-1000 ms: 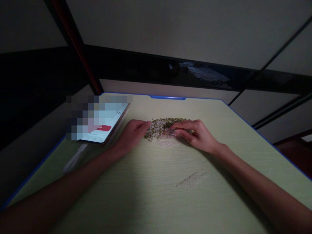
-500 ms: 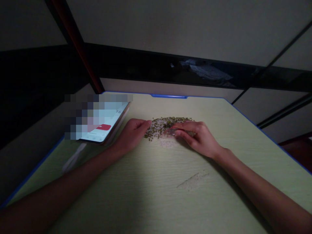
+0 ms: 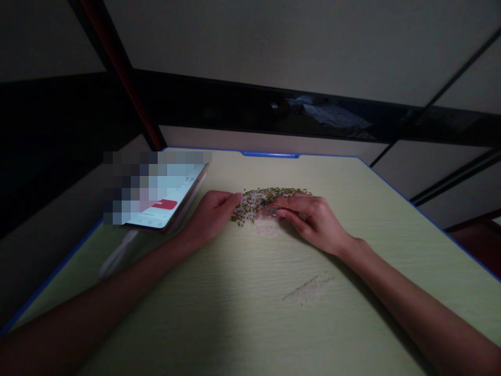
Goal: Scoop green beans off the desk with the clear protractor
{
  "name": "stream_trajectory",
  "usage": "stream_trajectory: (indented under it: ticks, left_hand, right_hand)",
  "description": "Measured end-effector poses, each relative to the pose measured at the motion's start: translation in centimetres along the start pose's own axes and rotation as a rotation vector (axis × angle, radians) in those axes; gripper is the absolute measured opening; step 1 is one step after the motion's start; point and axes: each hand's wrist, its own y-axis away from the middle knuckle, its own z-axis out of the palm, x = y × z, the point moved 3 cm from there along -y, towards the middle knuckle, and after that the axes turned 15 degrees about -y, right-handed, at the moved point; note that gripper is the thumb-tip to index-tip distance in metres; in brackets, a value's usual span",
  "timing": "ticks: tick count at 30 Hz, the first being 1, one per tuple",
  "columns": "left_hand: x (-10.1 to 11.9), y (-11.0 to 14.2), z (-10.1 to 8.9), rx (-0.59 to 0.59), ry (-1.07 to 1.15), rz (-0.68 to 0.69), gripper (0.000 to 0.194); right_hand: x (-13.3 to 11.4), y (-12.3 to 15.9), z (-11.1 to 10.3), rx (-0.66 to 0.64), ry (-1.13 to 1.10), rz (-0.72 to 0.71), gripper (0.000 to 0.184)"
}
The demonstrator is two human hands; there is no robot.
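A heap of small greenish seeds mixed with pale grains point(image 3: 252, 202) lies spread on the light table point(image 3: 195, 313). My left hand point(image 3: 215, 211) rests at the heap's left edge, thumb forward and fingers curled; whatever they hold, if anything, is hidden. At the heap's right side my right hand point(image 3: 313, 216) is closed in a pinch. Between its thumb and forefinger shows a small see-through piece point(image 3: 268, 211), its kind unclear. Pale grains point(image 3: 268, 228) lie just in front of it.
A lit phone point(image 3: 164, 206) leans at the left, a white cable point(image 3: 117, 256) beside it. Nearer me is a thin streak of pale and dark grains point(image 3: 309, 290). The table has a blue rim with a raised blue lip point(image 3: 270, 154) at the back, before cabinet panels point(image 3: 274, 52).
My right hand has shifted very slightly left, along with a small shift of the whole view. My left hand stays in place, and the heap looks nearly the same.
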Motion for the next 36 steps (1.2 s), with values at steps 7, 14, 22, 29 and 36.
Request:
stream_trajectory:
  ticks: [7,14,22,29,36]
  left_hand:
    - [0.02,0.04,-0.02,0.011,0.007,0.007,0.037]
    - [0.03,-0.02,-0.10,0.011,-0.003,0.002,0.037]
    - [0.11,0.06,-0.11,0.009,-0.001,-0.003,0.037]
    - [0.19,0.02,-0.08,0.012,-0.012,-0.007,0.037]
    - [0.34,0.14,-0.16,0.009,-0.017,-0.003,0.038]
  right_hand:
    - [0.02,0.04,0.05,-0.059,-0.036,-0.008,0.030]
    - [0.04,0.23,-0.04,-0.064,-0.045,-0.040,0.029]
    - [-0.09,0.22,-0.04,-0.060,-0.059,-0.070,0.029]
    - [-0.30,0.13,0.20,-0.059,-0.042,-0.033,0.031]
    - [-0.27,0.14,0.12,-0.091,-0.074,-0.076,0.031]
